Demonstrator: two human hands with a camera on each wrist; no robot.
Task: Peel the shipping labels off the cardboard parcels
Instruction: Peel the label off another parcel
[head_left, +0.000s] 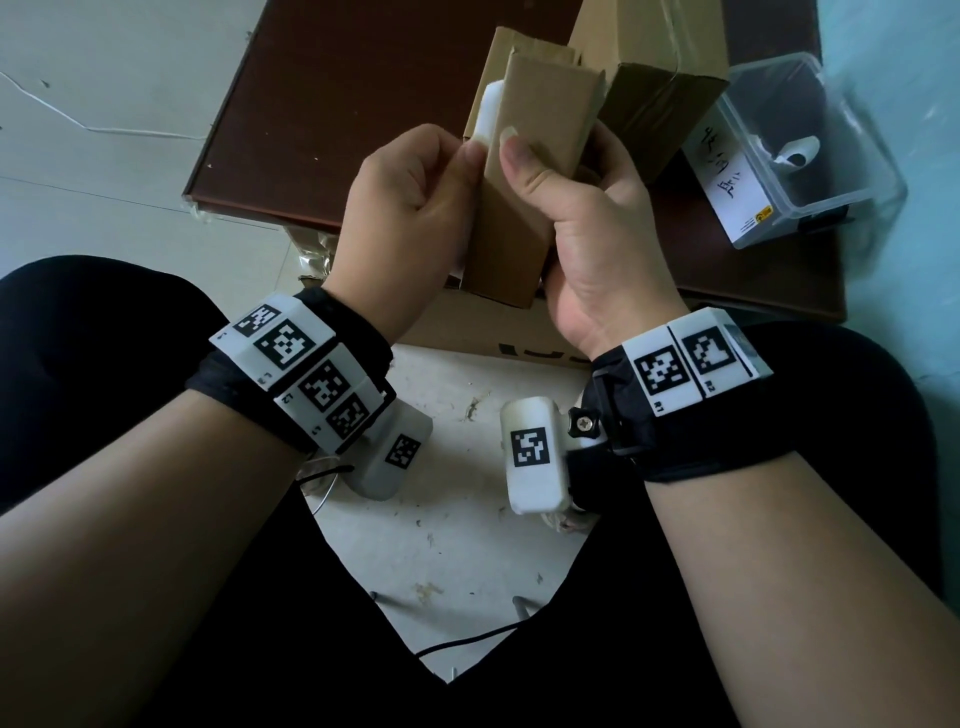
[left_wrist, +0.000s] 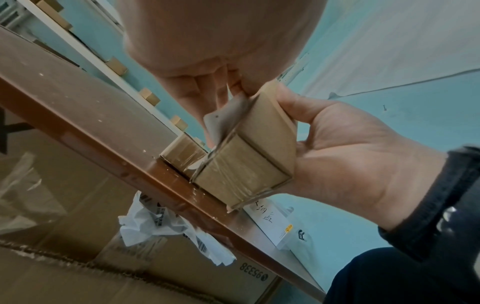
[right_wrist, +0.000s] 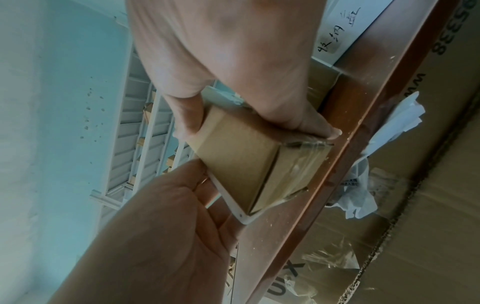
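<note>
**Label half lifted, parcel gripped in the right hand**

Small cardboard parcel (head_left: 524, 208) upright in the air between both hands. Clamped by the right hand (head_left: 597, 244), thumb across the near face, fingers curled round the far side. White label (head_left: 488, 117) on the side facing the left hand (head_left: 410, 208), partly lifted off the cardboard, its rounded free corner standing clear in the wrist views. Pinched near the top edge between left thumb and curled fingers.

Probably light, judging by the easy one-handed hold. Stiff enough along the edges and corners, softer in the middle of each face, so best gripped at the edges to avoid denting. Slick in places from clear tape over the end flaps; better kept off the tape. Label thin, bendy and likely to tear: worth holding close to the line where it still sticks and pulling low and slow along the face.

Just beyond the right hand, more cardboard parcels (head_left: 660, 104) on a brown table (head_left: 337, 104). Farther out on the same side, a clear plastic bin (head_left: 810, 156). Below the hands, a large cardboard box (left_wrist: 78, 277) with crumpled labels (left_wrist: 161, 222) lying in it.
</note>
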